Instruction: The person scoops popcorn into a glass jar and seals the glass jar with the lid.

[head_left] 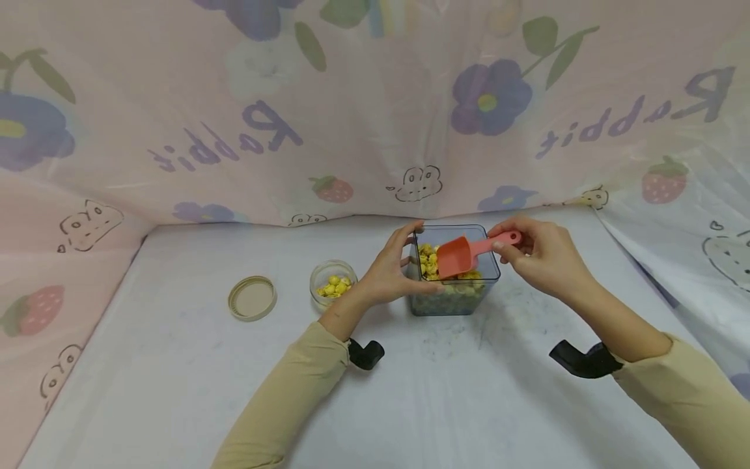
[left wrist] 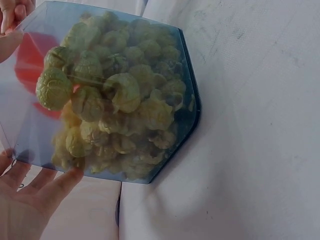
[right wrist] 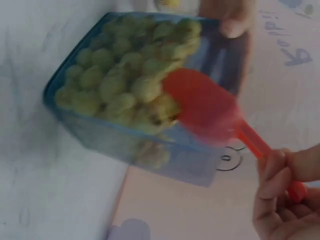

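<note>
- Container (head_left: 446, 305), see-through and square-rimmed, sits on the white table (head_left: 176, 391) in front of the person, part-filled with yellow popcorn (head_left: 429, 260).
- Left hand (head_left: 388, 272) is spread wide and grips the container from its left, thumb along the near wall, fingers toward the far rim. A firm brace matters here, I judge: so light a box would likely skid under a push, while too hard a squeeze might bow the wall.
- Scoop (head_left: 457, 258), pink-red, reaches into the container's mouth with its bowl tilted over the popcorn; I can make out no piece in it. Better to slide the lip in low, then level the bowl before lifting, since round pieces would probably roll off.
- Right hand (head_left: 541, 255) pinches the scoop's handle between thumb and fingers, just beside the right rim; whether it touches that rim I cannot tell. A loose wrist should help the turn.
- Counted, near to far: two sleeves (head_left: 293, 391), two black wrist pieces (head_left: 586, 360), two hands, one container, one scoop, one round lid (head_left: 252, 298), one glass jar (head_left: 314, 284) holding several pieces, one printed cloth (head_left: 363, 117) behind. Popcorn overlaps too much to number.
</note>
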Demonstrator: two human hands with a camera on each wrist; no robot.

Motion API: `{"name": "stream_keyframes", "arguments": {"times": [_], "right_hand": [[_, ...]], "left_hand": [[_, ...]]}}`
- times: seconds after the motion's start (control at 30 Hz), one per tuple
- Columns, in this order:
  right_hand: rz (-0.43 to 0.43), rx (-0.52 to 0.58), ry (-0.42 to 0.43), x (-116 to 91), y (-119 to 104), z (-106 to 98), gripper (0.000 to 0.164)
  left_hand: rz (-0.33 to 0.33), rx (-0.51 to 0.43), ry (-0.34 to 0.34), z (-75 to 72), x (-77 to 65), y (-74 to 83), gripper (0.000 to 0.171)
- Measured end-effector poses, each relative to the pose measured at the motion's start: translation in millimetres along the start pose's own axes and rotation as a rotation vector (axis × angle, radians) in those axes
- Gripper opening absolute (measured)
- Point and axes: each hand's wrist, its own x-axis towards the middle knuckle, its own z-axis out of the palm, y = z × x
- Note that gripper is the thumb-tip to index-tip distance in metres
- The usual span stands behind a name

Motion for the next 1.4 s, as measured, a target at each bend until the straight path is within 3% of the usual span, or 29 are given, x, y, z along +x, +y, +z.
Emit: {"name": "stream_keyframes", "arguments": {"times": [0.4, 0.5, 0.6, 0.8, 1.1, 1.4], "right_hand": [[-0.106, 0.047, -0.216, 15, 16, -12, 0.016], [-0.104, 0.066, -0.273, 21, 16, -10, 0.016], [-0.047, 0.114, -0.303, 24, 18, -8, 0.020], [0.107, 0.197, -0.308, 15, 25, -7, 0.027], [0.163, 0.296, -0.235, 5, 23, 3, 0.032], [0.223, 0.319, -0.198, 3, 25, 9, 0.038]], "left_hand": [[0.002, -0.004, 0.000, 0.1, 0.5, -1.1, 0.103], [0.004, 0.001, 0.010, 1.0, 0.5, -1.3, 0.104], [0.007, 0.005, 0.018, 1.5, 0.9, -1.3, 0.104], [-0.003, -0.003, 0.010, 1.5, 0.3, -1.3, 0.106], [0.005, -0.014, 0.011, 1.6, 0.5, -4.2, 0.105], [0.014, -0.019, 0.008, 1.6, 1.0, -2.7, 0.105]]}}
